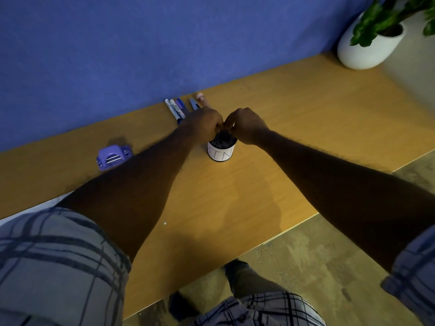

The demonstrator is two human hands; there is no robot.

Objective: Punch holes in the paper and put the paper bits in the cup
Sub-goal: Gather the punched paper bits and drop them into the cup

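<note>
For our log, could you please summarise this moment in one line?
left hand, right hand: fingertips meeting over dark white-labelled cup; grip contents: unseen; purple plastic hole punch: untouched

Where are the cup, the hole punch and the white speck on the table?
cup (220,153): head view, white label on its side.
hole punch (112,157): head view, purple top face.
white speck (165,223): head view, its centre.

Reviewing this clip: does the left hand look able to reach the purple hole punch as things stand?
Probably yes. The hole punch lies on bare table left of the left forearm, nothing on or around it; the left hand is above the cup.
</note>
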